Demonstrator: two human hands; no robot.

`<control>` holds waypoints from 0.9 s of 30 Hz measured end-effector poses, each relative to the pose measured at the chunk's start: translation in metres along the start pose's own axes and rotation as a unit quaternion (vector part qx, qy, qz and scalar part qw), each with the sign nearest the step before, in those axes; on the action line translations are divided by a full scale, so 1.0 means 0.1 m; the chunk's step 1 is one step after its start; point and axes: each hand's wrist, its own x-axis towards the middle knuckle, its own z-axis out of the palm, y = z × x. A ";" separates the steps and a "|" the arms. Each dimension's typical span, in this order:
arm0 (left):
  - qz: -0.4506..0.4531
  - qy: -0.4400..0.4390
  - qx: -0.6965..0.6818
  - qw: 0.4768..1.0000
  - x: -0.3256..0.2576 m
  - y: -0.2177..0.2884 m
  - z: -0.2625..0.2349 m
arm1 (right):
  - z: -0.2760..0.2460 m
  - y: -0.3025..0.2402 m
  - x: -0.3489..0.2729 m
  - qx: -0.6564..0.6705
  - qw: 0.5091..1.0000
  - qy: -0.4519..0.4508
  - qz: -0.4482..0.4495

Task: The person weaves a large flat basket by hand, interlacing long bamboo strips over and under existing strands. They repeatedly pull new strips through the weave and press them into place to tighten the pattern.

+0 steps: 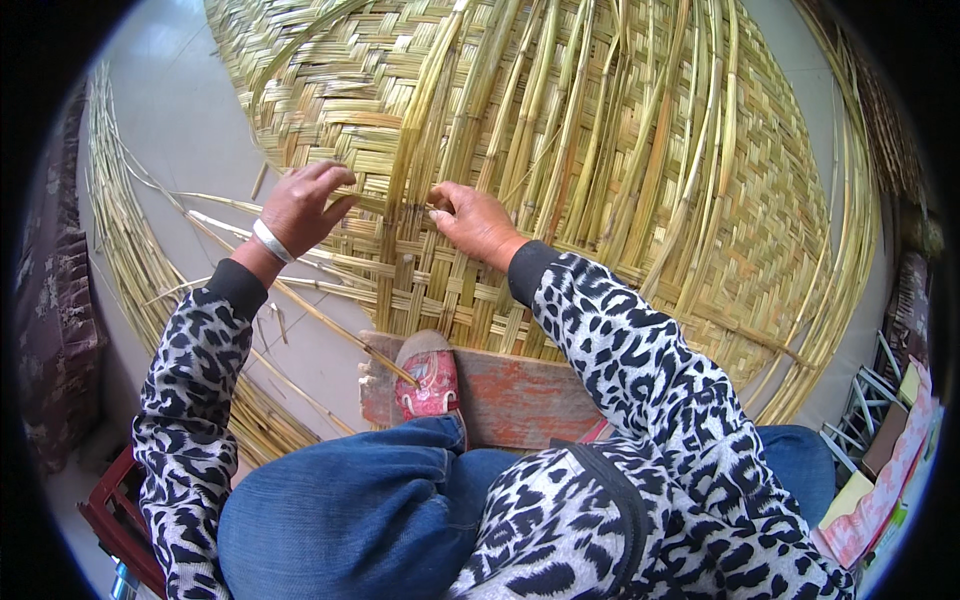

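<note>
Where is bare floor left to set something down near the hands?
Bare grey floor lies between the loose reed bundle and the woven straw mat, above the left hand. Around the right hand, strips crowd everything.

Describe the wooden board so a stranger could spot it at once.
Start at the big woven reed mat across the floor. At its near edge, under the person's red patterned shoe, lies the wooden board: flat, worn, reddish, unlike the pale yellow strips around it.
</note>
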 end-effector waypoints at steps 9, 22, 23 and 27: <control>-0.077 -0.156 0.207 0.963 0.15 -0.15 0.11 | 0.06 0.00 -0.31 -0.106 0.987 0.105 -0.062; -0.091 -0.254 0.179 0.946 -0.14 -0.50 -0.45 | 0.02 0.18 -0.51 -0.334 0.922 0.054 -0.189; -0.092 -0.265 0.211 0.936 -0.19 -0.57 -0.52 | 0.04 0.19 -0.53 -0.337 0.923 0.043 -0.182; -0.074 -0.226 0.261 0.935 -0.55 -0.94 -0.91 | 0.15 0.24 -0.56 -0.378 0.907 0.061 -0.174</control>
